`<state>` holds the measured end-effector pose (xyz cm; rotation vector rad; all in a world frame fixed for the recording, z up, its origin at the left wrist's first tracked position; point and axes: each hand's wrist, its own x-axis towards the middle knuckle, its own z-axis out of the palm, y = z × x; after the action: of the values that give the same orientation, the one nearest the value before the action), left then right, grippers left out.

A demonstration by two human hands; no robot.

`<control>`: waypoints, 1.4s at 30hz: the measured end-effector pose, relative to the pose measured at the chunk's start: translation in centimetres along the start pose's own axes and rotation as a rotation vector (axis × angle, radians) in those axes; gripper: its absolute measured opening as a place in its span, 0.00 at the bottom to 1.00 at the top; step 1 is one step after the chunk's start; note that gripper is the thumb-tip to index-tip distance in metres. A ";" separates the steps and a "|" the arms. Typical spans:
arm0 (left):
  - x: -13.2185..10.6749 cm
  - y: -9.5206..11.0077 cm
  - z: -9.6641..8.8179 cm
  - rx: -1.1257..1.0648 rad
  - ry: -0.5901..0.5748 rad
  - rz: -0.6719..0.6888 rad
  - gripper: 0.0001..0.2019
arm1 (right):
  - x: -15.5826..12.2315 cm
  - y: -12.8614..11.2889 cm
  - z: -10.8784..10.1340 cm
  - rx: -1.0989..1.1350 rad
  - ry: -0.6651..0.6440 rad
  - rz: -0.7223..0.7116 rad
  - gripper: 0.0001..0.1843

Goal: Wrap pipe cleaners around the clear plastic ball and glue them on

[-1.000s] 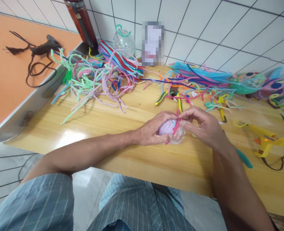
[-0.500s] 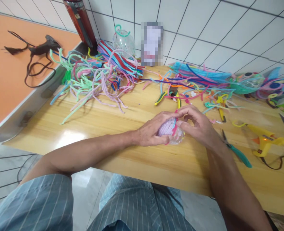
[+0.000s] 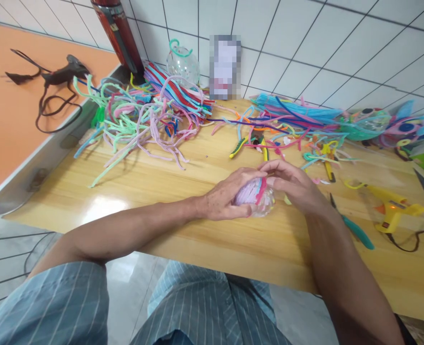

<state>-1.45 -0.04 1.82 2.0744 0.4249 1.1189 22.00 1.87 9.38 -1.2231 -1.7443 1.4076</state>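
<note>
On the wooden table (image 3: 212, 239) my left hand (image 3: 226, 194) cups a clear ball wrapped in lilac pipe cleaners (image 3: 253, 195), fingers curled around its left side. My right hand (image 3: 294, 184) closes on the ball's right side, its fingertips pressing a pink pipe cleaner (image 3: 261, 184) that runs over the top of the ball. The ball sits low, at or just above the tabletop, near the front middle.
Loose pipe cleaners (image 3: 143, 120) lie piled at the back left and more (image 3: 298, 117) at the back right. A yellow glue gun (image 3: 392, 208) and teal-handled pliers (image 3: 354, 227) lie right of my hands. A black glue gun (image 3: 63, 74) rests on the orange surface at left. A clear ball (image 3: 182, 62) stands by the tiled wall.
My right hand has lowered and closed in over the ball, laying the raised pink pipe cleaner down against it. The left hand has kept its hold.
</note>
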 end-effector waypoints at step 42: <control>0.3 0.5 0.2 0.054 0.039 0.027 0.33 | -1.0 -0.3 -0.5 -0.148 0.165 0.132 0.30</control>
<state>-1.18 -0.27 2.27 2.1138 0.4518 1.1774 22.77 1.17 9.94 -1.5142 -1.7042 1.2280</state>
